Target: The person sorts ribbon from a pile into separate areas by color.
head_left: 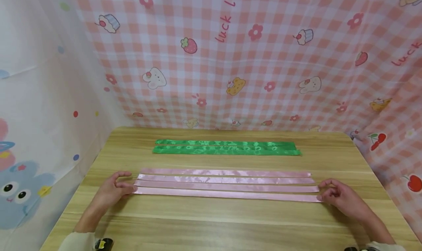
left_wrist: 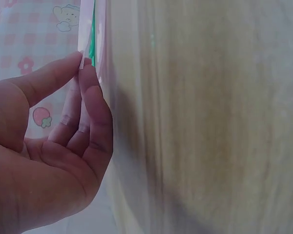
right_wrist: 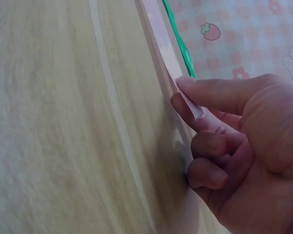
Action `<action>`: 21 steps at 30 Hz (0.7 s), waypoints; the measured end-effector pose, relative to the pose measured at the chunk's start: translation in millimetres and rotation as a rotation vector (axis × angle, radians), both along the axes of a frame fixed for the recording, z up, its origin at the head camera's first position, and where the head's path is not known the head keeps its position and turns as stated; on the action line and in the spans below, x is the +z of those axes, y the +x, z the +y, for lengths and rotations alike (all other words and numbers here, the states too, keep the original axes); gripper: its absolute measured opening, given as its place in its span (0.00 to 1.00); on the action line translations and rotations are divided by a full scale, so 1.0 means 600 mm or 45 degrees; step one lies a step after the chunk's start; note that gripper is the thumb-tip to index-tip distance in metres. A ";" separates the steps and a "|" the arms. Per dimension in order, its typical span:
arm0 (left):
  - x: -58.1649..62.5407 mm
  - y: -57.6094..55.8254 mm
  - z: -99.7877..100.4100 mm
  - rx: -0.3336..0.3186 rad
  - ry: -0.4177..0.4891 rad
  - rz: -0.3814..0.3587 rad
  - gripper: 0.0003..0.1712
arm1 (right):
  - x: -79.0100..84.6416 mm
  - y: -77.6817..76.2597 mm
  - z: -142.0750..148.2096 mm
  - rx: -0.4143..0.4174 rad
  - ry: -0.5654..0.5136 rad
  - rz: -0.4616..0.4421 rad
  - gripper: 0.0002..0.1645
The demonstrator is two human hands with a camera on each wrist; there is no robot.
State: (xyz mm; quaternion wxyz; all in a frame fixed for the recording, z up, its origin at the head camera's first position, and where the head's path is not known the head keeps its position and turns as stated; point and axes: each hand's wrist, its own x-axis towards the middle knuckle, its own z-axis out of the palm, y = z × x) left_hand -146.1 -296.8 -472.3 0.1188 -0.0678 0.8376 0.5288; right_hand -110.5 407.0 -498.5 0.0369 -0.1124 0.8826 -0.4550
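Note:
Several pink satin ribbons lie side by side across the table in the head view. The nearest pink ribbon is stretched straight between both hands. My left hand pinches its left end between thumb and fingertip, as the left wrist view shows close up on the ribbon. At the other end my right hand pinches the ribbon between thumb and index finger, with a short tail poking past the fingers. The right hand's other fingers are curled in.
Green ribbons lie parallel behind the pink ones on the wooden table. A pink checked cloth hangs along the table's back edge, and a white patterned cloth hangs at the left.

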 end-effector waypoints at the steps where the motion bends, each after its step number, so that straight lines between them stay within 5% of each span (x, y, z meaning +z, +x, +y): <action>1: -0.001 0.000 0.001 0.012 0.005 -0.011 0.37 | 0.000 0.000 -0.002 -0.017 0.007 0.013 0.15; 21: -0.010 -0.006 0.001 0.049 -0.138 -0.023 0.38 | -0.006 -0.003 -0.015 -0.151 0.059 -0.025 0.18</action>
